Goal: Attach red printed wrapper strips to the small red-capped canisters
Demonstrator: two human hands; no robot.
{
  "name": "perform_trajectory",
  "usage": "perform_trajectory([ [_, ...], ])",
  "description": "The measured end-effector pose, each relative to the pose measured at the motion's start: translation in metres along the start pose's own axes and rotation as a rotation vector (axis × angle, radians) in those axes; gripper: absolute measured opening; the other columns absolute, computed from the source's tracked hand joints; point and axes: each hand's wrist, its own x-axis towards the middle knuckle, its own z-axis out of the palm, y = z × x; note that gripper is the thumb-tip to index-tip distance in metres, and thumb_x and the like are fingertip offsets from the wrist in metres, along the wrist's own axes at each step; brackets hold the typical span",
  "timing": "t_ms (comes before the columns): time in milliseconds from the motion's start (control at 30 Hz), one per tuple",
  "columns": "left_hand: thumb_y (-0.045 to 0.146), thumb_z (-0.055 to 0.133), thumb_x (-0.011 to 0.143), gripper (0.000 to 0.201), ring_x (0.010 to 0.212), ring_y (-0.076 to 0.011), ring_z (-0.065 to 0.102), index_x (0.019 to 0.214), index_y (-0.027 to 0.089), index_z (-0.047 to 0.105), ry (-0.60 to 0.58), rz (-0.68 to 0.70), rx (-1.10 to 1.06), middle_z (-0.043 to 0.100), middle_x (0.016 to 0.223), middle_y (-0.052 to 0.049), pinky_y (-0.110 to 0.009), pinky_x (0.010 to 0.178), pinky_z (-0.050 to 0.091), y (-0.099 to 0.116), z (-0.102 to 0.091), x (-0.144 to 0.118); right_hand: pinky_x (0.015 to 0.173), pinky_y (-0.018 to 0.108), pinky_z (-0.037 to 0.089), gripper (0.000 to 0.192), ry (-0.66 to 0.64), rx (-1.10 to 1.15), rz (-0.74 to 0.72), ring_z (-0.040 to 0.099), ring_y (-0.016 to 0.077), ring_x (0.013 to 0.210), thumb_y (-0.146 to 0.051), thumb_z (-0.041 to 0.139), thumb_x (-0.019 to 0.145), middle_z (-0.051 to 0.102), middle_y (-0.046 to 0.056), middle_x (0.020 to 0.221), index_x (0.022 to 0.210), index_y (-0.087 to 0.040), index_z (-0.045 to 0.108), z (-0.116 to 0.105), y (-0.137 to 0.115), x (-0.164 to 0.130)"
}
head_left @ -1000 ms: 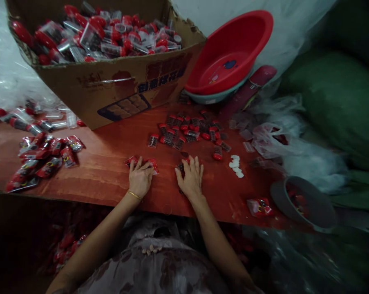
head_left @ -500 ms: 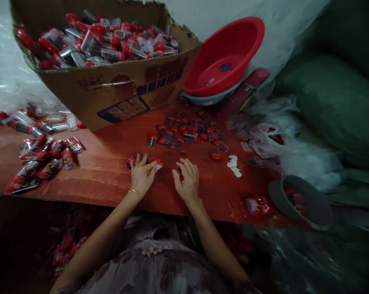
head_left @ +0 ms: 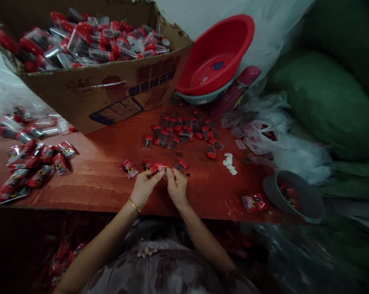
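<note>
Hands off table since a second ago, now together. Left hand (head_left: 144, 187) and right hand (head_left: 176, 187) pinch red packet (head_left: 158, 168) at fingertips, lifted just above table (head_left: 104, 179). Wrists low, fingers curled. Second packet (head_left: 128, 168) left of fingers, small vial (head_left: 180, 165) just beyond right fingertips.

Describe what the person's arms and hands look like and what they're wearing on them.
Both forearms are bare, with no sleeves in view and no gloves. The left hand has a thin gold bangle at the wrist. The right hand shows no ring, watch or band. A patterned garment covers the lap below.
</note>
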Motion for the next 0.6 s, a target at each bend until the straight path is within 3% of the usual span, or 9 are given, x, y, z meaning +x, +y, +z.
perform_trajectory([
  [133, 0.034, 0.084, 0.046, 0.037, 0.061, -0.0115, 0.061, 0.074, 0.015, 0.068, 0.048, -0.194, -0.208, 0.069, 0.071, -0.002, -0.023, 0.058, 0.048, -0.004, 0.004, -0.005, 0.063, 0.025, 0.041, 0.029, -0.018, -0.033, -0.033, 0.051, 0.0133, 0.064, -0.035, 0.04, 0.089, 0.059, 0.001, 0.068, 0.071, -0.019, 0.056, 0.003, -0.003, -0.005],
  [267, 0.033, 0.086, 0.037, 0.039, 0.057, -0.0087, 0.058, 0.063, 0.013, 0.064, 0.137, -0.14, -0.205, 0.065, 0.062, 0.001, -0.021, 0.057, 0.046, -0.003, 0.002, -0.001, 0.065, 0.025, 0.044, 0.034, -0.121, -0.061, -0.027, 0.057, 0.015, 0.069, -0.036, 0.031, 0.093, 0.062, 0.003, 0.073, 0.078, -0.02, 0.057, -0.006, -0.002, 0.0],
  [367, 0.033, 0.085, 0.039, 0.038, 0.057, -0.0094, 0.058, 0.061, 0.013, 0.061, 0.163, -0.116, -0.176, 0.064, 0.06, 0.001, -0.021, 0.058, 0.045, 0.001, -0.001, 0.005, 0.072, 0.029, 0.044, 0.04, -0.1, -0.376, 0.008, 0.06, 0.0191, 0.081, -0.04, 0.024, 0.094, 0.064, 0.008, 0.084, 0.091, -0.018, 0.058, -0.02, 0.004, 0.013],
  [467, 0.032, 0.084, 0.043, 0.037, 0.058, -0.0104, 0.06, 0.062, 0.014, 0.058, 0.16, -0.13, -0.183, 0.064, 0.063, 0.001, -0.023, 0.06, 0.046, 0.005, -0.001, 0.008, 0.072, 0.035, 0.043, 0.047, -0.051, -0.79, 0.147, 0.061, 0.026, 0.084, -0.055, 0.038, 0.087, 0.061, 0.015, 0.093, 0.101, -0.014, 0.055, -0.03, 0.012, 0.025],
  [600, 0.032, 0.082, 0.049, 0.035, 0.063, -0.013, 0.062, 0.066, 0.016, 0.056, 0.122, -0.184, -0.243, 0.067, 0.069, -0.001, -0.025, 0.061, 0.047, 0.005, 0.002, 0.008, 0.069, 0.035, 0.042, 0.044, -0.105, -0.945, 0.179, 0.061, 0.0271, 0.084, -0.046, 0.046, 0.086, 0.06, 0.016, 0.099, 0.115, -0.014, 0.049, -0.033, 0.022, 0.025],
])
